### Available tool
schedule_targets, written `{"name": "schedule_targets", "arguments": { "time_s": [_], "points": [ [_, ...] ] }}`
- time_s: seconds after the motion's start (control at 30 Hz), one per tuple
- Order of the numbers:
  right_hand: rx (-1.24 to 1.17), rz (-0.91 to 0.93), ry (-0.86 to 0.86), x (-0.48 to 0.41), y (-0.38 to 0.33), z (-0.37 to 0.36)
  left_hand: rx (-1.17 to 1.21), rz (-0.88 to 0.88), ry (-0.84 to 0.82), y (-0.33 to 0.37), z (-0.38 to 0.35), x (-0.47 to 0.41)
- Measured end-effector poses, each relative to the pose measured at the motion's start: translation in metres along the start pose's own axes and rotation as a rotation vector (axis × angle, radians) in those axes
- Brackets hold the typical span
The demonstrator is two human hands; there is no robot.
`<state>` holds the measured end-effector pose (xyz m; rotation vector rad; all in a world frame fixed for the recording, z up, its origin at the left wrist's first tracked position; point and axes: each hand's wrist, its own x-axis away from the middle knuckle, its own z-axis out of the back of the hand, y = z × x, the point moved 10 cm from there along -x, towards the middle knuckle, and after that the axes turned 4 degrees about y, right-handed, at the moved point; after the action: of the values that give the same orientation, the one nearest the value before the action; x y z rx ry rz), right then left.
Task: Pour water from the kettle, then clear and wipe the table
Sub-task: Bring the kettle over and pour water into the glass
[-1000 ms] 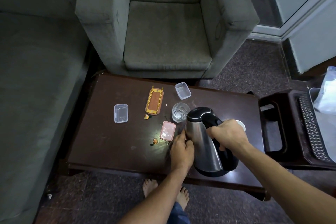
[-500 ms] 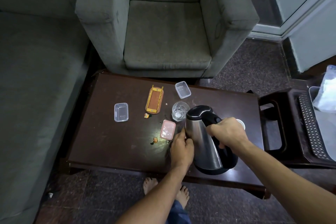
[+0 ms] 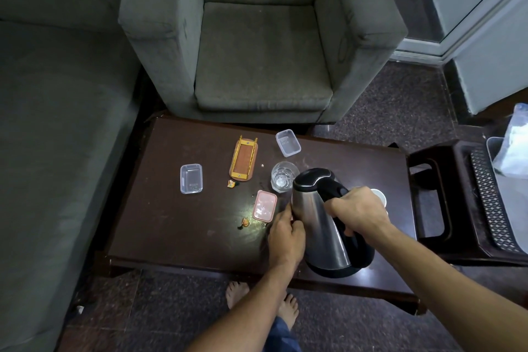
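Kettle (image 3: pixel 320 223) tilted toward glass (image 3: pixel 283 177) on bench (image 3: pixel 171 223), handle gripped by right hand (image 3: pixel 357 213), steel side touched by left hand (image 3: pixel 285 233), finger curl not discernible.

No readable text, brand or number is showing anywhere. A faint dark mark is sitting inside the clear box (image 3: pixel 191 178), well left of the kettle (image 3: pixel 320 220), but it is proving too small to read.
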<state>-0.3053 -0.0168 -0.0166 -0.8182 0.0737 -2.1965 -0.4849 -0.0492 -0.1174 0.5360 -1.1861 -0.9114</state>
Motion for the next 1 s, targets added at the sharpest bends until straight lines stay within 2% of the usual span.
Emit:
{"name": "schedule_targets", "arguments": {
  "time_s": [1.0],
  "points": [
    [-0.014,0.026,-0.014,-0.0040,0.0018,0.0005,0.002,0.007,0.005,0.0007,-0.0013,0.0011]
  ]
}}
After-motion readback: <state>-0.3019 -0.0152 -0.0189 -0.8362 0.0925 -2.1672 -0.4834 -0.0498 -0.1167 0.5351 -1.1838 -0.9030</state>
